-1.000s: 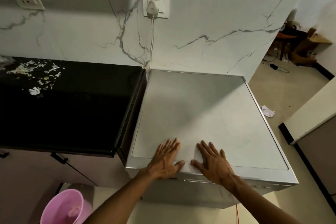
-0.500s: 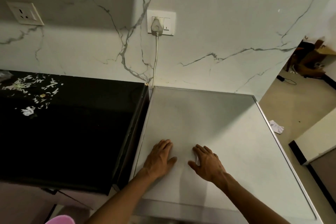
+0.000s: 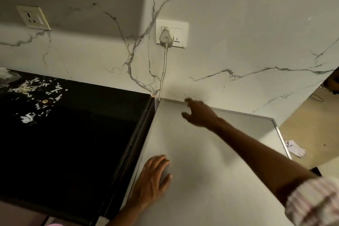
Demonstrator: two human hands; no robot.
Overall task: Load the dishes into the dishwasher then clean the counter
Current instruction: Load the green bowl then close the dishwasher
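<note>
Dishwasher (image 3: 211, 161) closed, no dishes visible; loading judged done. Right hand (image 3: 200, 114) above its back edge near plug (image 3: 166, 37), fingers loosely spread, empty. Left hand (image 3: 151, 181) flat on top. Scraps (image 3: 34, 90) on black tabletop (image 3: 73, 143) back-left corner; cleaning left.

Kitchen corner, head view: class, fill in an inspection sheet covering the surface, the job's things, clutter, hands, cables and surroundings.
Surface: black counter beside the grey dishwasher top.
Job's things: no dishes seen; dishwasher's front out of view.
Clutter: white scraps scattered on the counter's far left.
Hands: left hand rests flat on the dishwasher top; right hand reaches toward the wall, fingers open, holding nothing.
Cables: white cord runs down from the plug in the wall socket.
Surroundings: marble wall, empty socket, paper scrap on floor.
</note>
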